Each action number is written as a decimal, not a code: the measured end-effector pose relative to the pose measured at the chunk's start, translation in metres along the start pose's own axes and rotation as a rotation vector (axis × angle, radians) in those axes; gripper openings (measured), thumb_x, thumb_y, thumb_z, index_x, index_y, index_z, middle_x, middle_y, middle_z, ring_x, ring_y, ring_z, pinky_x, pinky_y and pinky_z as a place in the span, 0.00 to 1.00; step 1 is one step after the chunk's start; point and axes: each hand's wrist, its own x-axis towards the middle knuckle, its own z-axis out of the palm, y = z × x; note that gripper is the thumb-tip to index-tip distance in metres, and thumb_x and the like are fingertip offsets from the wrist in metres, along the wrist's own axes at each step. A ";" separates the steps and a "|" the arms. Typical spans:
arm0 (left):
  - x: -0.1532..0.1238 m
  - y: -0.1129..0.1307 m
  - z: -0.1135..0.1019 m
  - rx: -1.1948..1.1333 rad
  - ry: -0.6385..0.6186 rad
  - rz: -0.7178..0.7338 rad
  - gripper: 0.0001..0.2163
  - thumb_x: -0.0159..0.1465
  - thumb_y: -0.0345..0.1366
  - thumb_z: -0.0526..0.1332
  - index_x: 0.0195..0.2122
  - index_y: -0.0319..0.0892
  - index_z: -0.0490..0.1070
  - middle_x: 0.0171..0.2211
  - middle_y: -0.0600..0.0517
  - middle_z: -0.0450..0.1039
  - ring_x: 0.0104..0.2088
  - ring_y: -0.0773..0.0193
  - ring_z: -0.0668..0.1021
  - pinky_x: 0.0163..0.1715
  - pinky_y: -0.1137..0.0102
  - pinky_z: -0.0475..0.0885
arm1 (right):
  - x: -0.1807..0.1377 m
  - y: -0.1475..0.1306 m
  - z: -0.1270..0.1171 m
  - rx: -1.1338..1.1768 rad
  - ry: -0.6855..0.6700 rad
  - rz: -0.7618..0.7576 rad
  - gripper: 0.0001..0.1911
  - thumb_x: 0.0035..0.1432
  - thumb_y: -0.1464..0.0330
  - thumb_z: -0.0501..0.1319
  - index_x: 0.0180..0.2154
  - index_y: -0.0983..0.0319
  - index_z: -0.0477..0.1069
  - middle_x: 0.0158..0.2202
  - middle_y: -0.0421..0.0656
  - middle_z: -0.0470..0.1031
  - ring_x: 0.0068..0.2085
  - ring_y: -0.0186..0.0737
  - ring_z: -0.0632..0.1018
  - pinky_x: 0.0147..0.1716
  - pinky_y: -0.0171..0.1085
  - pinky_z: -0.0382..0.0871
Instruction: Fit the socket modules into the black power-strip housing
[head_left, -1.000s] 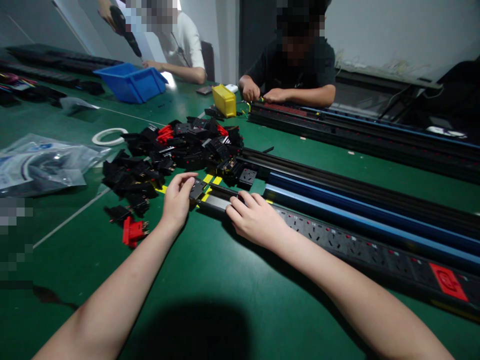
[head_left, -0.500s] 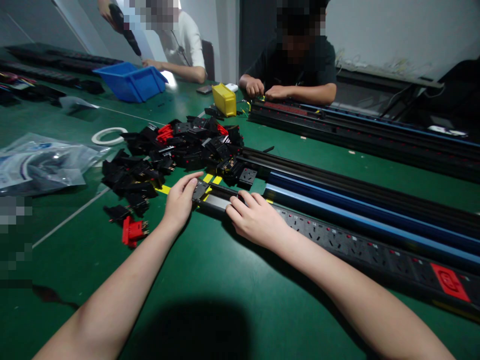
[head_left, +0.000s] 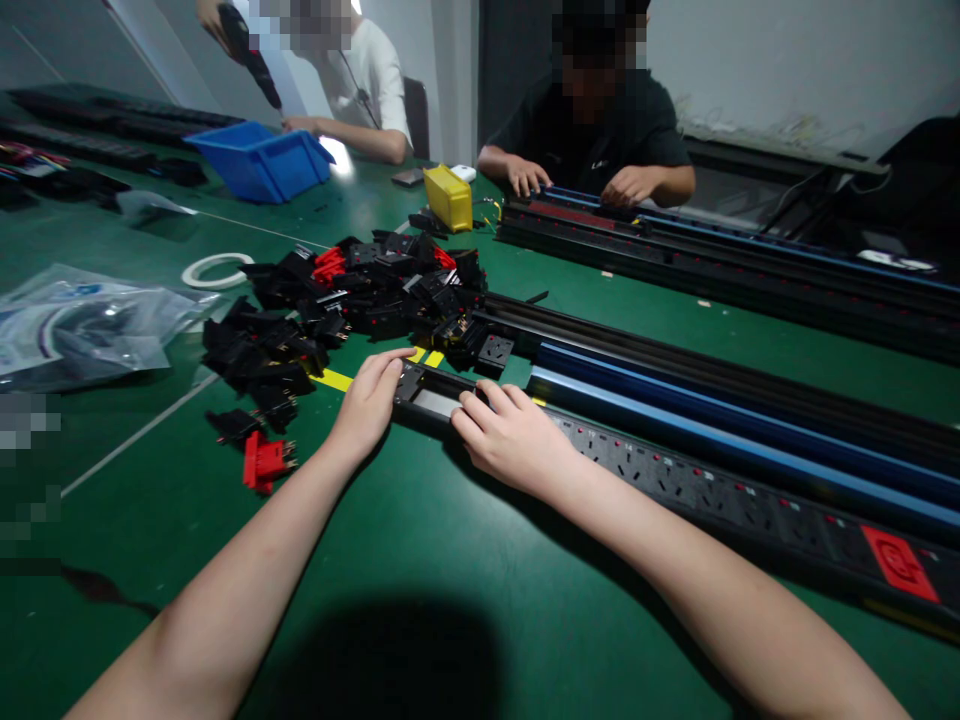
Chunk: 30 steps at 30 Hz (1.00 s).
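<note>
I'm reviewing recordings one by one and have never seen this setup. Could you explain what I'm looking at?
No machine here: these are a person's bare left hand and right hand, seen from a camera worn on that person's head. The left hand touches a black socket piece at one end of a long black socket strip; the right hand rests over the strip. Their exact grip is hidden. The green table also carries a heap of socket parts, a clear bag and a blue bin.

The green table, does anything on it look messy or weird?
A bright red piece stands out beside the jumbled heap of mostly black modules, which looks messy compared with the neat socket strip. No damage shows.
</note>
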 end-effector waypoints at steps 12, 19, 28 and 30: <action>0.004 -0.007 -0.001 -0.073 -0.094 -0.050 0.23 0.67 0.49 0.57 0.58 0.42 0.76 0.56 0.45 0.77 0.59 0.50 0.75 0.64 0.55 0.64 | 0.001 0.000 -0.009 0.060 -0.052 0.184 0.32 0.65 0.62 0.59 0.64 0.73 0.59 0.65 0.60 0.66 0.55 0.56 0.71 0.49 0.48 0.68; 0.001 -0.003 -0.005 -0.014 -0.127 -0.028 0.26 0.68 0.51 0.55 0.60 0.42 0.74 0.58 0.45 0.76 0.59 0.49 0.75 0.64 0.55 0.64 | 0.003 0.000 -0.014 0.159 -0.201 0.352 0.39 0.62 0.57 0.60 0.67 0.74 0.56 0.56 0.56 0.73 0.49 0.54 0.76 0.47 0.48 0.70; 0.002 -0.004 -0.006 -0.004 -0.139 -0.021 0.27 0.68 0.52 0.55 0.61 0.42 0.73 0.58 0.45 0.75 0.59 0.49 0.75 0.64 0.54 0.64 | 0.004 0.000 -0.014 0.161 -0.224 0.357 0.40 0.63 0.57 0.59 0.67 0.74 0.55 0.57 0.57 0.73 0.49 0.54 0.76 0.48 0.48 0.70; 0.002 -0.004 -0.006 -0.011 -0.146 -0.020 0.27 0.68 0.53 0.55 0.61 0.42 0.73 0.58 0.44 0.75 0.60 0.49 0.75 0.64 0.54 0.64 | 0.004 0.000 -0.014 0.160 -0.222 0.356 0.39 0.63 0.57 0.59 0.67 0.74 0.55 0.57 0.57 0.73 0.49 0.54 0.76 0.48 0.48 0.71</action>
